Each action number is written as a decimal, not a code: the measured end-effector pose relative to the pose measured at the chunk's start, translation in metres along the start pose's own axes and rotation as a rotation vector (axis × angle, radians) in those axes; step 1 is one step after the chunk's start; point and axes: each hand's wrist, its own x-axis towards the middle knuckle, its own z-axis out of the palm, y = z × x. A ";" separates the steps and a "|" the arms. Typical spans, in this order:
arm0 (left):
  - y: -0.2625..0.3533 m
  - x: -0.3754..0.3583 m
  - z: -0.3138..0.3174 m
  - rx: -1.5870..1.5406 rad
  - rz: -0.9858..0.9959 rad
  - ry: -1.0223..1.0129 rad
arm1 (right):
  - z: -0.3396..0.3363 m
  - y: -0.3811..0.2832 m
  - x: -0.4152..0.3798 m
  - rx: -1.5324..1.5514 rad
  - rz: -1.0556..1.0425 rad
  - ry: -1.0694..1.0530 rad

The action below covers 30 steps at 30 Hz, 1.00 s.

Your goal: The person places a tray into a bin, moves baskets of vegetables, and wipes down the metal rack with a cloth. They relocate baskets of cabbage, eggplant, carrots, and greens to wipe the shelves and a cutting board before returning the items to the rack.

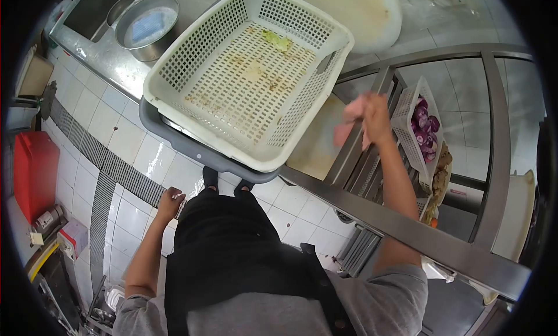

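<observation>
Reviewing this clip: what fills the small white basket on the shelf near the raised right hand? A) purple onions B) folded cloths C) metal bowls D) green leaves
A: the small white basket beside the right hand holds purple onions.

Floor (139, 156): we see glossy white tiles, crossed by a dark drain grate (110, 164).
Counter (407, 228): stainless steel, above the floor.
Red box (35, 170): beyond the grate, we note, left.
</observation>
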 end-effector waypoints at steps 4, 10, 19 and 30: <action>-0.056 0.002 0.016 -0.113 -0.023 -0.084 | 0.007 0.021 0.020 -0.096 0.061 0.030; -0.170 -0.004 0.031 -0.358 -0.665 -0.144 | -0.001 -0.097 -0.094 0.297 -0.144 -0.140; -0.179 0.027 -0.005 -0.344 -0.637 -0.022 | -0.064 -0.165 -0.230 1.151 0.798 0.408; 0.049 0.092 0.062 -0.238 0.259 -0.316 | -0.114 -0.231 -0.156 0.506 0.030 1.339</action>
